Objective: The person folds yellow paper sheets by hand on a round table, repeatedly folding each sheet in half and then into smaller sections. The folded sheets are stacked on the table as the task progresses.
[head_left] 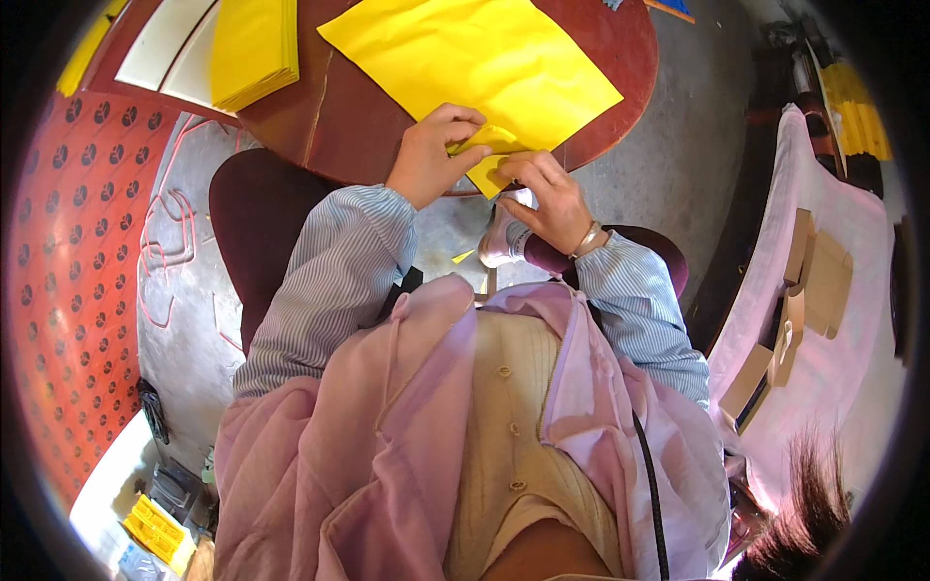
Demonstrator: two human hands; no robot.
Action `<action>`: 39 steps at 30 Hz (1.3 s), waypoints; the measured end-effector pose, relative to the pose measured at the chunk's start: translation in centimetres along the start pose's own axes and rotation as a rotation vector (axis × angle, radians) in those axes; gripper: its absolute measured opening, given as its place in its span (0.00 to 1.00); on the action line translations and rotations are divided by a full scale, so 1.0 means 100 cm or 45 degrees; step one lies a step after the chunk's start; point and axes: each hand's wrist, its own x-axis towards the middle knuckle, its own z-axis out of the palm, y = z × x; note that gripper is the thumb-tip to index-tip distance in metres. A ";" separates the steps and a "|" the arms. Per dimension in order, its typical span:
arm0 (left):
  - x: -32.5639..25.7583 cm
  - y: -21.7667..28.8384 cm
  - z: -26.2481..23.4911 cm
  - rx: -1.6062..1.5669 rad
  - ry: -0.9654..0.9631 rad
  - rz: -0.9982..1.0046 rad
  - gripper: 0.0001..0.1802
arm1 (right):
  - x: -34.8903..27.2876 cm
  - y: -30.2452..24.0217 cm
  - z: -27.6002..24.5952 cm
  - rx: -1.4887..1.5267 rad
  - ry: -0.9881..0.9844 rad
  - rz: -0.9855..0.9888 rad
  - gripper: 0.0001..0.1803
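Observation:
A large yellow sheet [465,63], paper or thin cloth, lies slantwise on a round dark-red table [358,136]. Its near corner reaches the table's front edge, where a small part looks folded over. My left hand [434,155] is closed on that part, thumb and fingers bent around the fold. Just to the right, my right hand [550,198] pinches the narrow tip of the same corner between thumb and fingers. The exact fold under the fingertips is partly hidden. At the table's far left lies a thick stack of yellow sheets [254,53].
Opened cardboard boxes [819,281] sit on a pink cloth [852,358] at the right. Pink cord [174,237] lies looped on the concrete floor beside a red patterned panel [87,261]. A yellow crate [155,531] stands at the lower left. My knees are under the table edge.

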 end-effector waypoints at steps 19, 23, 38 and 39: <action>0.000 -0.006 -0.013 -0.069 -0.236 0.029 0.15 | 0.003 0.035 0.004 0.602 -0.049 0.436 0.04; 0.000 -0.006 -0.013 -0.016 -0.249 0.106 0.16 | 0.001 0.037 0.008 0.622 -0.018 0.442 0.04; 0.000 -0.008 -0.005 0.001 -0.119 0.067 0.10 | 0.001 0.019 0.008 0.320 0.129 0.177 0.07; 0.000 -0.008 -0.006 -0.003 -0.132 0.055 0.10 | 0.001 0.020 0.008 0.367 0.130 0.232 0.06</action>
